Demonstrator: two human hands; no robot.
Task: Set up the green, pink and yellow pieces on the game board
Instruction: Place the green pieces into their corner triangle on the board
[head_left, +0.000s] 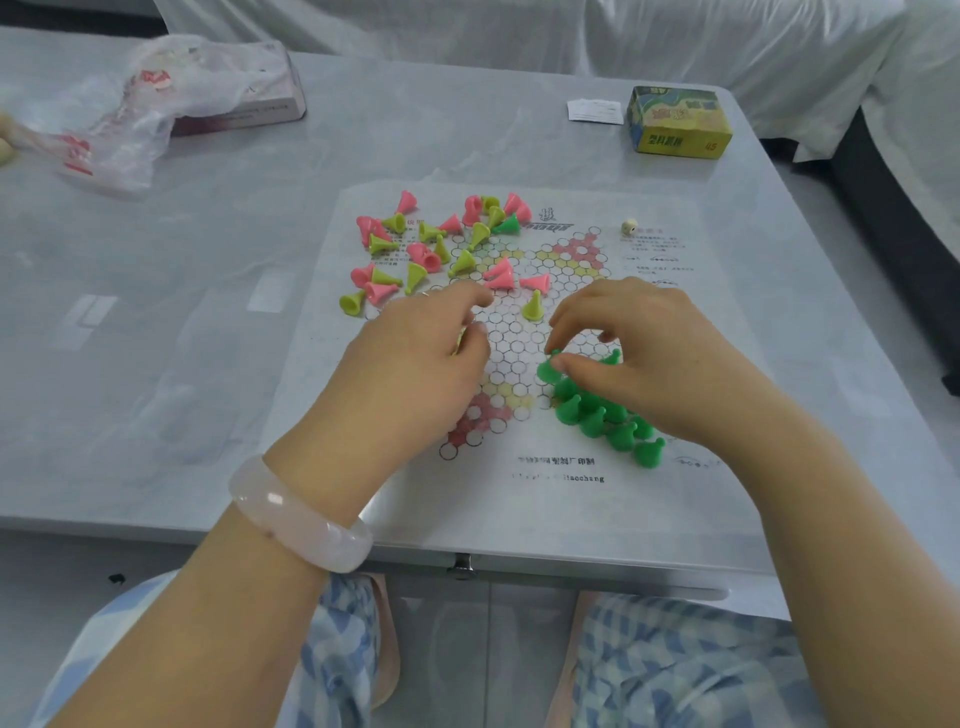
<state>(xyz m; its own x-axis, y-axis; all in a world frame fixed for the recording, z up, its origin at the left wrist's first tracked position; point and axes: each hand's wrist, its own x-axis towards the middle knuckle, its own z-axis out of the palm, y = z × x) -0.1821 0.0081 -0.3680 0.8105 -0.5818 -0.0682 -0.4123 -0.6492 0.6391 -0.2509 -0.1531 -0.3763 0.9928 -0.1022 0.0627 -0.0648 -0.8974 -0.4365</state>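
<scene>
Here, a grey folding table (156, 312), draped white furniture behind it. On the table, a paper game board (670, 322) printed with a star of circles, lying flat near the front edge.

Far left, a crumpled clear plastic bag (130, 114) with red print, draped over a flat pink-and-white box (249, 111). Far right, a small yellow-green game box (678, 122), with a white paper slip (595, 110) just beside it.

Over the board, left hand (415, 358), a pale pink bangle (298, 512) on its wrist, fingers curled inward with the forefinger stretched toward the pink pieces; a sliver of yellow-green visible under the fingers, too hidden to tell whether anything is gripped. Right hand (639, 348) arched over the board's near right point, thumb and fingertips pinching a green piece (548, 368) at the top of the cluster.

Below that hand, green pieces (608, 421) standing upright, packed close in a triangle on the near right point, partly hidden by the hand. One stray green piece (509, 224) lying among the loose heap at the far left of the board.

In that heap, pink pieces (498, 275) and yellow pieces (533, 306), mostly tipped on their sides, mixed together and spilling off the printed star. Beyond, a small cream die (629, 227) on the board's far right.
</scene>
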